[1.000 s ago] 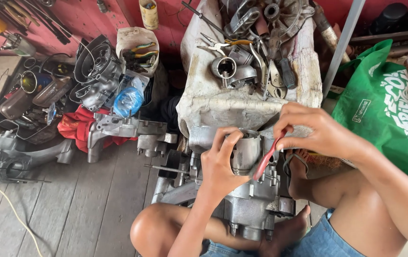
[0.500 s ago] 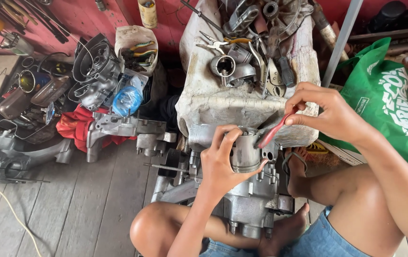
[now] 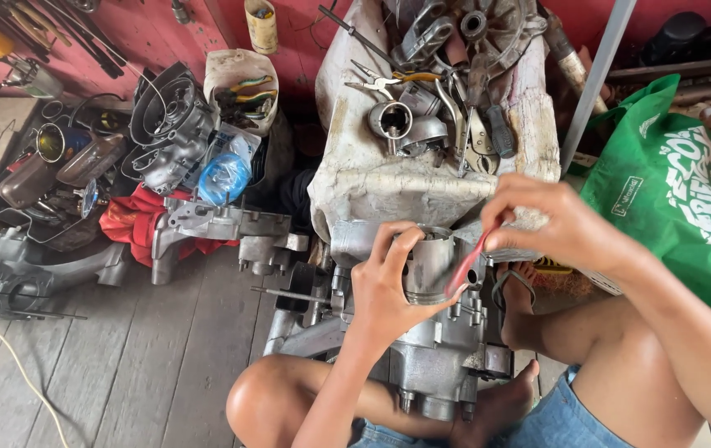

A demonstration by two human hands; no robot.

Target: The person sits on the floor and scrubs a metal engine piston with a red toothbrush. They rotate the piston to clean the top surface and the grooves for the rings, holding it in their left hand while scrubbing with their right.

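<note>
My left hand (image 3: 389,282) wraps around a grey metal piston (image 3: 428,264) that stands upright on top of an engine case (image 3: 434,353) held between my legs. My right hand (image 3: 550,224) pinches a red-handled tool (image 3: 467,264) and holds its lower end against the right side of the piston. The tool slants down to the left from my fingers.
A dirty white container (image 3: 422,178) behind the engine carries pliers, wrenches and metal parts. A green bag (image 3: 679,191) lies at the right. Engine covers (image 3: 169,124), a red rag (image 3: 127,220) and a blue plastic bag (image 3: 223,176) crowd the wooden floor at the left.
My right hand lifted the red tool up and away from the piston half a second ago, then brought it back down against the piston's side. My left hand kept its hold.
</note>
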